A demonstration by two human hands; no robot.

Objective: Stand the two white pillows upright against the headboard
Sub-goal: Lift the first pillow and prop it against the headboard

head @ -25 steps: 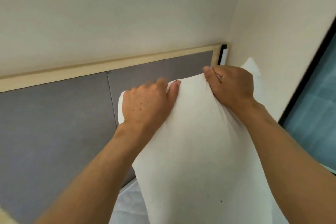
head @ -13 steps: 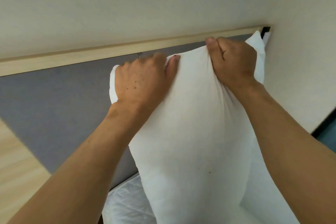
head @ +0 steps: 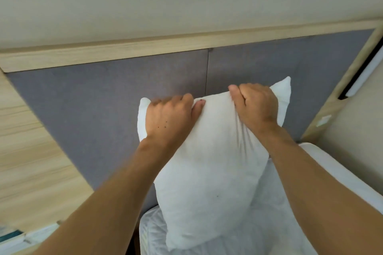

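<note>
My left hand [head: 170, 118] was curled tight over the top edge of the soft white pillow [head: 207, 172], with my thumb in front and my fingers hidden behind it. My right hand [head: 256, 105] pinched the same top edge a bit further along, bunching the cloth into little folds. Both hands held on about the same, so neither one was nearer than the other.

The pillow hung down from my hands, long way up and down. Its bottom end touched the white quilted bed cover [head: 157, 232]. It was leaning a little, with the top corner by my right hand sitting higher.

Right behind the pillow was the grey cloth headboard with the pale wood frame [head: 103, 97]. I could not tell if the pillow's back was touching it yet. I think the next move needed a small push away from me, so the pillow's back would rest flat on the grey cloth.

Something white and puffy [head: 275, 192] lay just beside the pillow under my right arm. It may have been the other pillow, but I could not be sure.
</note>
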